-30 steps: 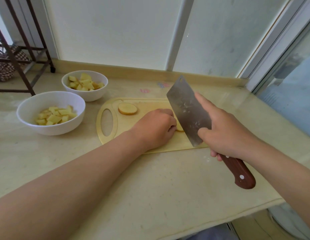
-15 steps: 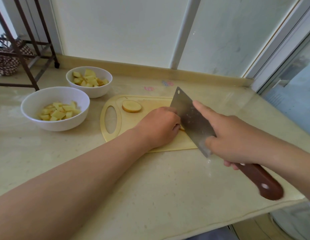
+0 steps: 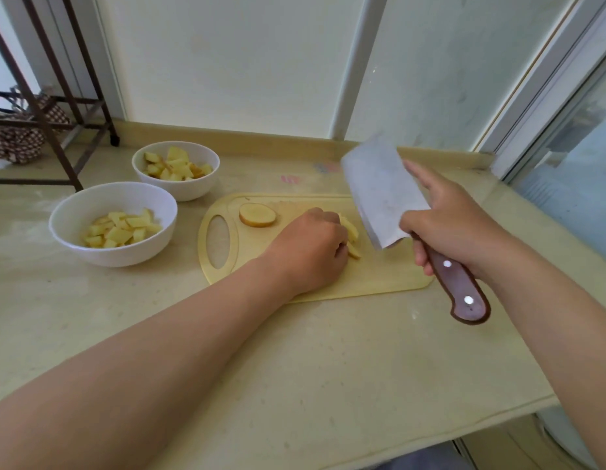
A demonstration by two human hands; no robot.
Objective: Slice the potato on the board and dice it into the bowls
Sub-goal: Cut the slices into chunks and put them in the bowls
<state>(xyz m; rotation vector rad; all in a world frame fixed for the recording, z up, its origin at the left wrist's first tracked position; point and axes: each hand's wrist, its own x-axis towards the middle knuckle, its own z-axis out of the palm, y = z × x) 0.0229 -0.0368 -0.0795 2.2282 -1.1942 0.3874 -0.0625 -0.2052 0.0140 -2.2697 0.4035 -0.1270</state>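
A pale yellow cutting board (image 3: 379,279) lies on the counter. My left hand (image 3: 311,249) rests on it with curled fingers, holding down cut potato strips (image 3: 351,234) that peek out at its right. A round potato slice (image 3: 257,215) lies alone near the board's handle hole. My right hand (image 3: 454,222) grips the wooden handle of a cleaver (image 3: 383,195), index finger along the blade, which is raised above the board just right of the strips. Two white bowls hold diced potato: a near one (image 3: 113,222) and a far one (image 3: 175,169).
A dark metal rack (image 3: 47,106) with a patterned cloth stands at the back left. A wall and window frame run along the counter's back. The counter's front edge (image 3: 430,432) is close on the right, with a glass pane beyond.
The cleaver came down through the potato beside my left hand, then lifted off the board. Cut strips now show at my left fingertips.
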